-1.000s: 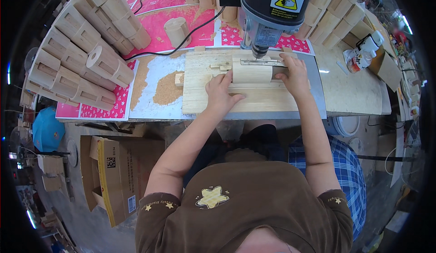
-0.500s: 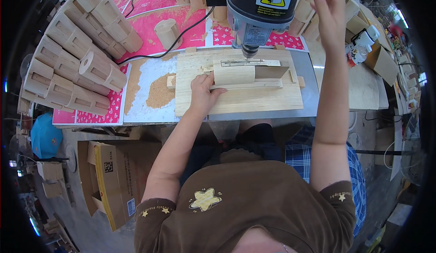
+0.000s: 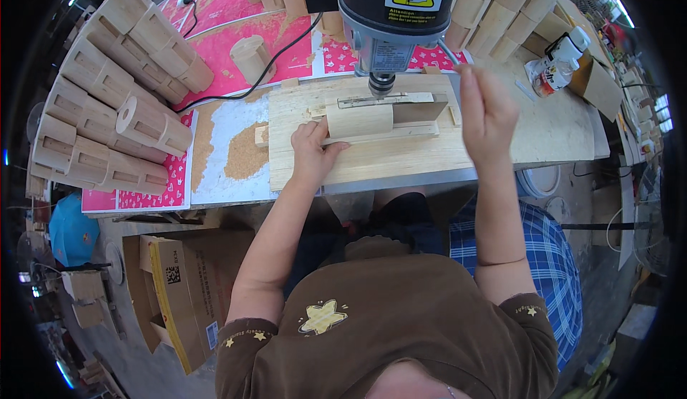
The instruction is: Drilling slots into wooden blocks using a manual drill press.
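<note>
Under the drill press (image 3: 390, 20), a round wooden block (image 3: 359, 120) lies on its side on the wooden jig board (image 3: 372, 159) that rests on the tabletop (image 3: 565, 134). The left hand (image 3: 312, 150) presses against the block's left end, its grip closed on it. The right hand (image 3: 486, 109) is raised beside the press at the feed lever (image 3: 449, 52); whether its grip closes on the lever I cannot tell. Sawdust (image 3: 245, 159) lies left of the board.
</note>
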`<state>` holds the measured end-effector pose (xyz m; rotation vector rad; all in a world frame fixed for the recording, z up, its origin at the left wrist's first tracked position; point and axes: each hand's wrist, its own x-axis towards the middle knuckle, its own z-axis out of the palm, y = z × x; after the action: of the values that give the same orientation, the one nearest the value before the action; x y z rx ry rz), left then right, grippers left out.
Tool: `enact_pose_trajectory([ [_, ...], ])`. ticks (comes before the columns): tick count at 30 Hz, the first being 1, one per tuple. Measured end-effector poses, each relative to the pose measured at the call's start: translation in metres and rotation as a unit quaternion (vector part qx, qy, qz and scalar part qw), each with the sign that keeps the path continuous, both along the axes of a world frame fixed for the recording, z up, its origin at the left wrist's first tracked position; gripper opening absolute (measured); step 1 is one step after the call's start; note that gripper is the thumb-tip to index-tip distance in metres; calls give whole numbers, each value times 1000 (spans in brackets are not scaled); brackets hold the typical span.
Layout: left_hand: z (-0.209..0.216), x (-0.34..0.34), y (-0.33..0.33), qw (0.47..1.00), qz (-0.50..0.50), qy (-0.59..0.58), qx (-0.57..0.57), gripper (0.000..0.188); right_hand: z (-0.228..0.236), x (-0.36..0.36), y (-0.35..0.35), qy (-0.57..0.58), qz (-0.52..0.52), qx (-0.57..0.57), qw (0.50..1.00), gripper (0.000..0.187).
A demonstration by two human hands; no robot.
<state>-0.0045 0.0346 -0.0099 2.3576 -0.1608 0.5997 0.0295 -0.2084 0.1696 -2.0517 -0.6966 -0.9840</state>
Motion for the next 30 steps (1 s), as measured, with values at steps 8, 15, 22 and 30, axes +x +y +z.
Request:
enact_pose_trajectory([
  [8,1,0,-1,1000,1,-12,2,62,-82,17,7,-17,12,32,999,9],
  [15,1,-2,-1,1000,11,-4,23,64,-6,18,1,-58,5,47,997,11],
  [22,9,12,-44,999,2,-32,-2,51,70,130,22,27,-134,-37,990,31],
  [30,11,6,-41,999,23,-18,20,52,61,53,3,59,-9,-14,998,27],
])
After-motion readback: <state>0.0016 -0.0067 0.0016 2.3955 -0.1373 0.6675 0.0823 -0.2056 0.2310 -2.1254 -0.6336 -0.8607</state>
